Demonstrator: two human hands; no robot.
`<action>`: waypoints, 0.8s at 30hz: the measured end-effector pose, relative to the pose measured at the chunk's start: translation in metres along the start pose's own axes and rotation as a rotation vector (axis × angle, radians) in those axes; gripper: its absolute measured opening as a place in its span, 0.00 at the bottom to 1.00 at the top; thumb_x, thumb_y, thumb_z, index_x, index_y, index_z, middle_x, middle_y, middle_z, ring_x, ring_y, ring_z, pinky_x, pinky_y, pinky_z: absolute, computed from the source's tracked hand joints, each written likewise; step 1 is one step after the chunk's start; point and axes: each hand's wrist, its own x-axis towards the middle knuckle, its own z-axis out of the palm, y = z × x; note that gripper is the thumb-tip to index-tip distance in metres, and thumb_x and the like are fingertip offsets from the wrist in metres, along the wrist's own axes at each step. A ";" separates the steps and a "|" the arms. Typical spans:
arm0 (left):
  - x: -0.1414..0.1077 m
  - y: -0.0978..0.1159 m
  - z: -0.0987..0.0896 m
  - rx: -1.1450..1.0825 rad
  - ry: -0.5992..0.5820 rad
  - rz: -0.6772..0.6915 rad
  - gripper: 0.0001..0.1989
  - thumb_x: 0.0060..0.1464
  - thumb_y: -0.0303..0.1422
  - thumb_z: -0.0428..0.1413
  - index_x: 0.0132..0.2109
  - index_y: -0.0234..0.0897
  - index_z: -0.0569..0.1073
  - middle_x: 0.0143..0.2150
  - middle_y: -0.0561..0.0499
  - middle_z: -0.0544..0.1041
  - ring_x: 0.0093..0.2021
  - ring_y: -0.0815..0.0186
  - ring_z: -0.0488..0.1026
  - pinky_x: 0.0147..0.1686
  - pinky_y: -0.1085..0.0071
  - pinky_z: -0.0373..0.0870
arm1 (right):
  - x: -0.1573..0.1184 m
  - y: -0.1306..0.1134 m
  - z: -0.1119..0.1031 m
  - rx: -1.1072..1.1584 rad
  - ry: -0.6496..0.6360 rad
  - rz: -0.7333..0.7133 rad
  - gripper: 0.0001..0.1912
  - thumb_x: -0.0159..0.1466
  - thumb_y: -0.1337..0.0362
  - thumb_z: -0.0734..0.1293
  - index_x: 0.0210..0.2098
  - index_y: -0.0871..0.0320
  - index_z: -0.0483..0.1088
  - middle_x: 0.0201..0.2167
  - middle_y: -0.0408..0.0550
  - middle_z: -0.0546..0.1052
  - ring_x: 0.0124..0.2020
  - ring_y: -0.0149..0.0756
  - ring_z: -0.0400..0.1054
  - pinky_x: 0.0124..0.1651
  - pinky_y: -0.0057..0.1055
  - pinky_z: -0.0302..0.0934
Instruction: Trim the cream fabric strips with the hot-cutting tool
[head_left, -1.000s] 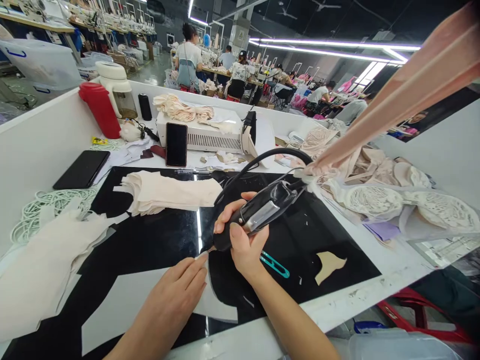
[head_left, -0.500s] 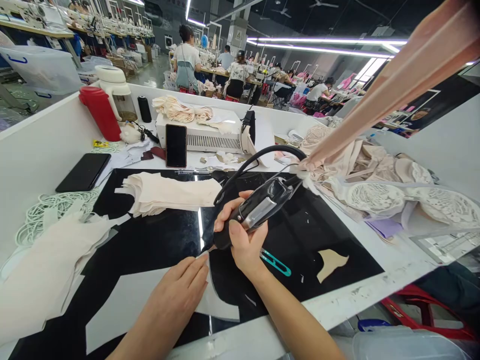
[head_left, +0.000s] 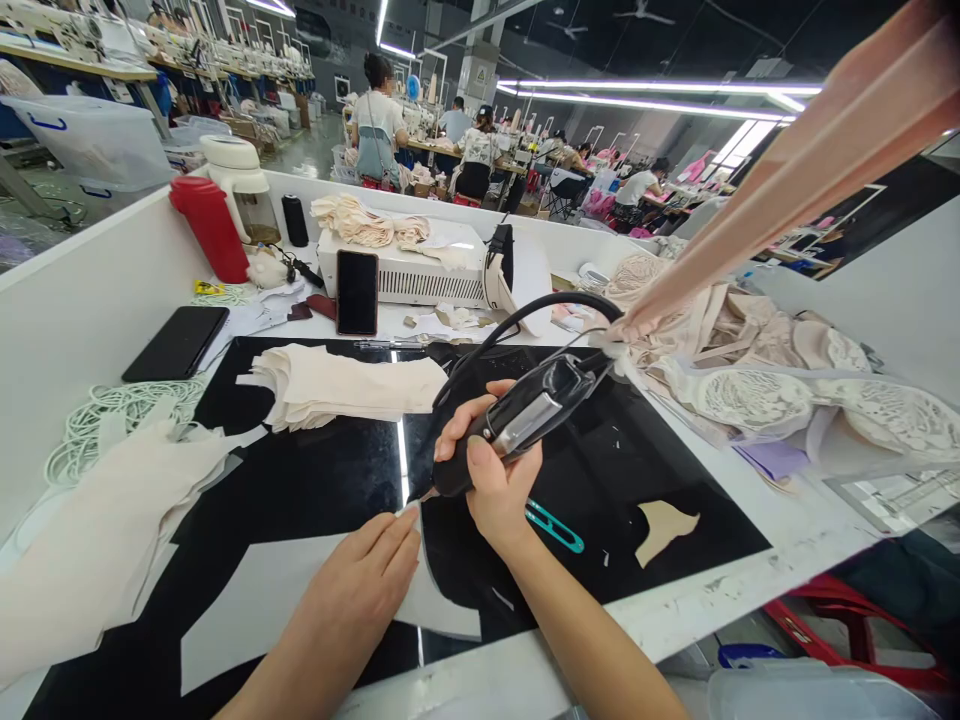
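Observation:
My right hand (head_left: 502,495) grips a black corded power hand tool (head_left: 536,415) with a silver plate on its side. The tool slants down to the left, and its tip meets the edge of a pale, flat cut piece (head_left: 244,595). The tip itself is mostly hidden by my fingers and the tool body. My left hand (head_left: 367,570) lies flat on that piece, fingers stretched and pressed down close to the tip. Under both is a glossy black board (head_left: 330,480). Teal thread snips (head_left: 555,527) and a small beige scrap (head_left: 664,530) lie to the right.
A stack of cream fabric pieces (head_left: 349,385) lies behind my hands, another pale stack (head_left: 112,530) at left. Bra parts (head_left: 750,390) heap up at right. The tool's cable (head_left: 517,318) arches behind it, near a hanging pink fabric strip (head_left: 757,190). A phone (head_left: 357,292) stands upright.
The whole view has shifted slightly to the right. My hands, the tool and the pale piece keep nearly the same positions relative to each other.

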 end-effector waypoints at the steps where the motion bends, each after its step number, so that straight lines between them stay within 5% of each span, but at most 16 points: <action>1: 0.000 0.000 0.000 0.002 0.001 -0.002 0.19 0.66 0.15 0.43 0.53 0.26 0.76 0.54 0.41 0.82 0.52 0.57 0.80 0.54 0.60 0.75 | 0.000 0.001 0.000 -0.007 -0.002 -0.004 0.22 0.66 0.57 0.73 0.55 0.48 0.62 0.34 0.38 0.73 0.25 0.29 0.70 0.25 0.28 0.65; 24: -0.010 0.003 0.008 -0.080 -0.033 -0.056 0.19 0.66 0.16 0.44 0.56 0.27 0.74 0.59 0.38 0.79 0.54 0.56 0.79 0.55 0.59 0.75 | -0.006 0.003 0.002 -0.053 0.019 0.001 0.20 0.68 0.57 0.71 0.55 0.48 0.61 0.32 0.38 0.73 0.26 0.31 0.70 0.31 0.32 0.67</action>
